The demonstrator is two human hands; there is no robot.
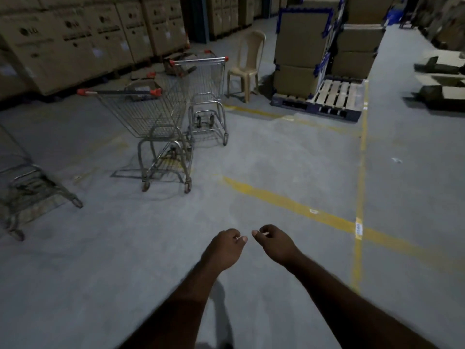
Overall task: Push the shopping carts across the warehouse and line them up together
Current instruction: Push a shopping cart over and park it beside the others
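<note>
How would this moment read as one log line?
left hand: loosely curled, empty | right hand: same | nearest cart: unheld, ahead-left

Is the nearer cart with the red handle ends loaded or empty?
Empty. Through the wire basket of the nearer cart only floor and the cart behind show; nothing sits inside it.

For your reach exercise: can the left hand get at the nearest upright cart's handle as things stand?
Probably not from here. The left hand hangs curled and empty, well short of the handle. Bare floor lies between, so nothing blocks walking up to it.
</note>
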